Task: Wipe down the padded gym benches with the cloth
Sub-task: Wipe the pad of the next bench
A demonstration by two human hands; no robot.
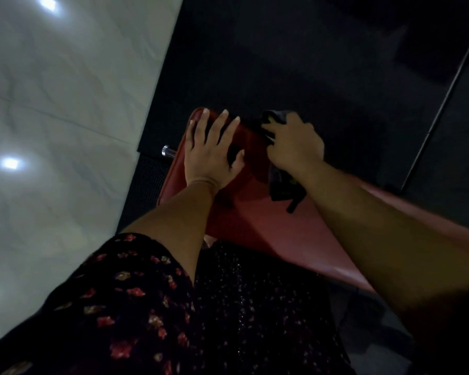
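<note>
A red padded bench runs from the middle of the view toward the lower right. My left hand lies flat on its far end, fingers spread, holding nothing. My right hand is closed on a dark cloth at the bench's far right edge. Part of the cloth bunches above my fingers and a strip hangs down below my wrist onto the pad.
Glossy white floor tiles with light reflections fill the left. Dark rubber matting surrounds the bench. A chrome bar end sticks out at the bench's left side. A thin metal rail crosses the right. My floral dark clothing fills the bottom.
</note>
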